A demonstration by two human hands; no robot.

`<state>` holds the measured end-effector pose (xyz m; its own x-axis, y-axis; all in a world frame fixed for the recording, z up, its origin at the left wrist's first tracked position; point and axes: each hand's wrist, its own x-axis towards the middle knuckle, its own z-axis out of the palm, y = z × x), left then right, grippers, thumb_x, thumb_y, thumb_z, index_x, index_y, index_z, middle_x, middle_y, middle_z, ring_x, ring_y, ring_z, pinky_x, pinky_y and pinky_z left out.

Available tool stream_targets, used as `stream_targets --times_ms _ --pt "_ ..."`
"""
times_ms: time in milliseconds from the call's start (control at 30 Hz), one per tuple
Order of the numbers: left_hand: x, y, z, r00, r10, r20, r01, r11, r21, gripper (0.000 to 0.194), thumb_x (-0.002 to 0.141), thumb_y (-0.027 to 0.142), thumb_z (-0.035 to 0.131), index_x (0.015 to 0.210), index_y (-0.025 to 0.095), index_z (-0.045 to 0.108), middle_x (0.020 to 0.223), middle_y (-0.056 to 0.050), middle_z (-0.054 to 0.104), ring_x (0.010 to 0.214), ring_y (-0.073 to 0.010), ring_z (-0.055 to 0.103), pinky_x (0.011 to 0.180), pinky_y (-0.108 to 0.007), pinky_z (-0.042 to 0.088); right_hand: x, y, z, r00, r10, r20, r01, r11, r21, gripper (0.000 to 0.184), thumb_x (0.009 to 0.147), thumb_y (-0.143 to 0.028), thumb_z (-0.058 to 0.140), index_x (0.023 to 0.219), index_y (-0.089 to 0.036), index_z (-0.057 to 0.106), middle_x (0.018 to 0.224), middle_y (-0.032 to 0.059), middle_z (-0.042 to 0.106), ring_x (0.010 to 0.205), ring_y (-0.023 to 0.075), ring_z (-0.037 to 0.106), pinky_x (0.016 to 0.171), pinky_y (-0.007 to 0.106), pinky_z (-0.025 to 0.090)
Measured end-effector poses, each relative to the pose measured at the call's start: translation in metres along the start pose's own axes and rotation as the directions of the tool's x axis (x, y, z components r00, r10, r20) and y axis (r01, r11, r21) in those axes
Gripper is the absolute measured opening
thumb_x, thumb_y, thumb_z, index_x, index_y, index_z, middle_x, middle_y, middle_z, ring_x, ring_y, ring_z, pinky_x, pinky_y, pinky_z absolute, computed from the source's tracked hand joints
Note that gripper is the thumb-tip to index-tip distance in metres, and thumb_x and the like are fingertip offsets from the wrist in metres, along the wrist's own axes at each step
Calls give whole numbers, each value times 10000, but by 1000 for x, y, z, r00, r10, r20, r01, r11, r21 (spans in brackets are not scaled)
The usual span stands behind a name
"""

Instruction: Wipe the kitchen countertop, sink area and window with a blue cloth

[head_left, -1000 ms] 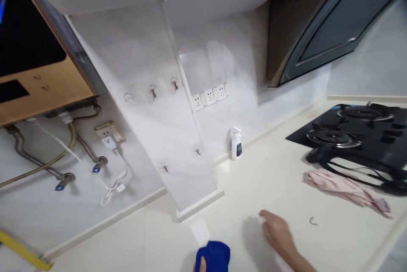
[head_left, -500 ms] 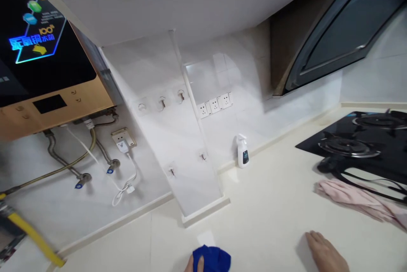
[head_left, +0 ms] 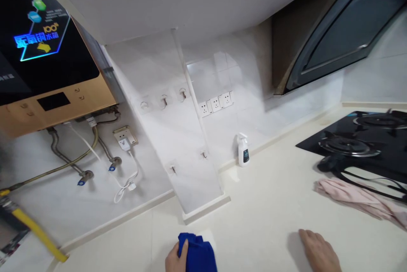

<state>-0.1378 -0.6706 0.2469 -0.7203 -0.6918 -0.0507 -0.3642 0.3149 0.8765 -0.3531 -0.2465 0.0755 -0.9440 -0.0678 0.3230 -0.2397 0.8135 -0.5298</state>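
Since the previous frame, the left hand (head_left: 175,259) and its blue cloth (head_left: 197,255) have shifted leftward; the right hand (head_left: 319,250) has edged left too. The left grip pinches the cloth at the bench's (head_left: 260,208) near side; whether the right is closed, I cannot tell. The step in hand looks like wiping; the next move probably calls for a firm hold on the cloth. Counted: one blue cloth, one pink cloth (head_left: 352,200), one spray bottle (head_left: 243,153), five wall hooks (head_left: 183,94), three wall sockets (head_left: 215,103).
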Motion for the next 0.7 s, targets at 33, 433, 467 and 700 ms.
stream_targets --times_ms 33,433,467,700 --pt "-2 6 -3 1000 9 26 -12 994 110 563 757 710 559 914 206 751 974 -124 770 1038 -344 679 981 -418 498 -1 1 0 1000 0 5 0 1000 -5 286 675 -208 427 751 -268 696 890 171 712 897 372 644 780 512 513" --pt "2 -11 16 975 6 223 -65 964 258 717 748 697 425 1080 119 691 1172 -173 731 1175 -357 642 1076 -449 470 18 -79 -29 757 425 496 -578 83 812 381 497 -318 855 827 -191 712 821 76 746 829 263 728 848 401 624" --pt "3 -19 19 969 -13 247 -59 958 282 747 740 685 438 1134 95 674 1210 -186 715 1201 -359 633 1091 -452 466 21 -99 -36 754 364 547 -578 -26 815 440 475 -268 897 869 -181 722 837 70 750 838 235 728 861 368 627" --pt "-8 -25 24 904 -161 396 -63 865 497 709 875 523 423 1398 49 493 1314 -206 657 1253 -324 610 1097 -440 462 31 -187 -58 755 137 642 -605 -231 762 419 503 -189 957 856 -101 750 823 78 753 852 199 741 928 335 621"
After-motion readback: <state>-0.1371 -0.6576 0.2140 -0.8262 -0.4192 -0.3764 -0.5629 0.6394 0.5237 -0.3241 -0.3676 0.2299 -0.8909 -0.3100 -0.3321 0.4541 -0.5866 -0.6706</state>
